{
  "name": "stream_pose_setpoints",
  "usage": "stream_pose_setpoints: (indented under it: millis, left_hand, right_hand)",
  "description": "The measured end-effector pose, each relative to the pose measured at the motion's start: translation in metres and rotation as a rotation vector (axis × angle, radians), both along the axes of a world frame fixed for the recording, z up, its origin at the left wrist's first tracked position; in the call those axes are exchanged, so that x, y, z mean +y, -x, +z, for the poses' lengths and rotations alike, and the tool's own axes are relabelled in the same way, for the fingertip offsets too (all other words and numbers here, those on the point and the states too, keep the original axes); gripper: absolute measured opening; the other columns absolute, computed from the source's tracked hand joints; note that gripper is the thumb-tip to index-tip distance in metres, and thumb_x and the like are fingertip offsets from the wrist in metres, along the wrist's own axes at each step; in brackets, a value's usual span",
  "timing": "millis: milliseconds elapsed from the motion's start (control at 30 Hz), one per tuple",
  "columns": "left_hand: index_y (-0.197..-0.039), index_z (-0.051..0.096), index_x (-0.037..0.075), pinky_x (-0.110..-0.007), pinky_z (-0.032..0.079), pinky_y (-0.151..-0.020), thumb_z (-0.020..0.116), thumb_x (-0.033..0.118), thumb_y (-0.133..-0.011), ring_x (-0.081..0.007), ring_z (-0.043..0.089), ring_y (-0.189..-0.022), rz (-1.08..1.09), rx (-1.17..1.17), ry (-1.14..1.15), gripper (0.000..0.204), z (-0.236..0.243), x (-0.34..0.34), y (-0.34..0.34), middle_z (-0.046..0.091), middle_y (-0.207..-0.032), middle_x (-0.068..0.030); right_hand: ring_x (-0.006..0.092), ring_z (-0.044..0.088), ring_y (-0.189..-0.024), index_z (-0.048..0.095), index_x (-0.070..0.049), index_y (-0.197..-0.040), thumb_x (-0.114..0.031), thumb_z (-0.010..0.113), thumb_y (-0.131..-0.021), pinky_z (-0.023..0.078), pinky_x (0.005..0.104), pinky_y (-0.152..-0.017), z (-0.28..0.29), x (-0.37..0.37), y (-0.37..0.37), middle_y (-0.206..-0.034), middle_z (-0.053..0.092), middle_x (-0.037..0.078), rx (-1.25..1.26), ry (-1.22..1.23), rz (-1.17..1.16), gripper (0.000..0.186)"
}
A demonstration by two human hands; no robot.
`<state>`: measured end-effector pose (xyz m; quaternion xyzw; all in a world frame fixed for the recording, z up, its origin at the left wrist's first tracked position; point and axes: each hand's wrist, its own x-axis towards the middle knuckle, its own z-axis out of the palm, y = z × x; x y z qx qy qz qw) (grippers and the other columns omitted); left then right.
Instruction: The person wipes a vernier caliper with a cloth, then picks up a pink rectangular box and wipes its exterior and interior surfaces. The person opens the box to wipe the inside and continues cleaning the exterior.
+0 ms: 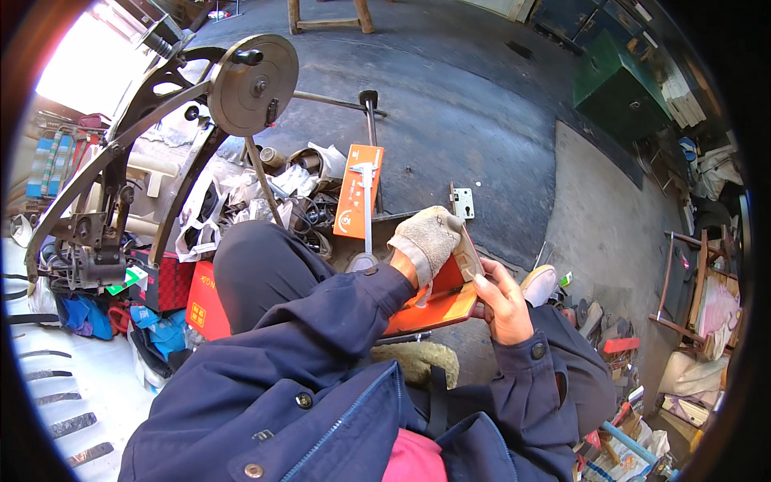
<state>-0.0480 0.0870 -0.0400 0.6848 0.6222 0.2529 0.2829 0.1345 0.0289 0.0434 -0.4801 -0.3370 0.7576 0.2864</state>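
My left hand (423, 245), in a dirty pale knit glove, grips the upper part of an open orange case or folder (430, 312) above my lap, its fingertips bent over a pale strip (470, 259) along the raised edge. My bare right hand (502, 301) is closed on the case's right side, thumb against that strip. What lies inside is mostly hidden. Just beyond my hands, a silver vernier caliper (367, 201) rests across a flat orange box (347, 201). A metal lock body (463, 202) lies to the right of them.
A black hand-cranked machine (253, 87) stands at left. Piled bags and parts (213, 201) surround it, with a red box (205, 301) beside my left knee. A green cabinet (610, 88), a wooden stool (329, 24) and cluttered wooden frames (675, 273) are farther out.
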Motion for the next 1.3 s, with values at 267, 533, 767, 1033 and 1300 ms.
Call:
stream_pose_setpoints:
  millis: [267,533,767,1033,1300]
  left_hand:
    - [-0.102,0.076,0.015,-0.034,0.052,-0.087,0.057,0.019,-0.088,-0.0245,0.069,-0.098,0.04,-0.216,0.257,0.024,-0.047,-0.009,-0.012,0.073,-0.102,-0.0085]
    - [-0.082,0.075,0.01,-0.035,0.054,-0.064,0.052,0.015,-0.09,-0.0216,0.071,-0.074,0.011,-0.141,0.16,0.025,-0.065,-0.008,-0.012,0.073,-0.08,-0.0076]
    - [-0.088,0.076,0.015,-0.038,0.056,-0.076,0.062,0.015,-0.085,-0.0299,0.072,-0.085,0.094,-0.477,0.35,0.014,-0.019,0.004,0.005,0.073,-0.087,-0.0123]
    - [-0.086,0.074,0.013,-0.035,0.053,-0.079,0.063,0.017,-0.08,-0.0266,0.07,-0.086,-0.289,0.547,-0.012,0.012,0.003,0.006,0.002,0.071,-0.086,-0.0088]
    - [-0.089,0.071,0.013,-0.038,0.05,-0.065,0.062,0.004,-0.079,-0.0348,0.064,-0.078,0.038,0.022,-0.132,0.016,0.066,-0.013,0.01,0.056,-0.088,-0.0168]
  right_hand:
    - [0.0106,0.06,-0.095,0.058,0.003,-0.116,-0.005,0.056,-0.095,0.047,0.0263,-0.087,-0.035,-0.004,0.012,-0.106,0.065,0.006,-0.199,-0.211,-0.029,0.023]
    - [0.0096,0.061,-0.087,0.063,0.005,-0.112,-0.003,0.056,-0.094,0.049,0.0255,-0.081,-0.044,-0.012,0.016,-0.099,0.068,0.005,-0.28,-0.199,-0.053,0.021]
    - [0.0093,0.062,-0.089,0.064,0.006,-0.116,-0.002,0.056,-0.094,0.05,0.025,-0.083,-0.047,-0.006,0.004,-0.103,0.069,0.005,-0.198,-0.158,-0.081,0.024]
    - [0.0086,0.063,-0.086,0.062,0.005,-0.119,-0.003,0.056,-0.095,0.051,0.0234,-0.08,-0.051,-0.004,0.001,-0.103,0.068,0.004,-0.131,-0.145,-0.099,0.026]
    - [0.0109,0.066,-0.088,0.06,0.004,-0.124,-0.002,0.055,-0.094,0.054,0.0255,-0.08,-0.049,0.007,-0.011,-0.106,0.069,0.007,-0.016,-0.136,-0.205,0.03]
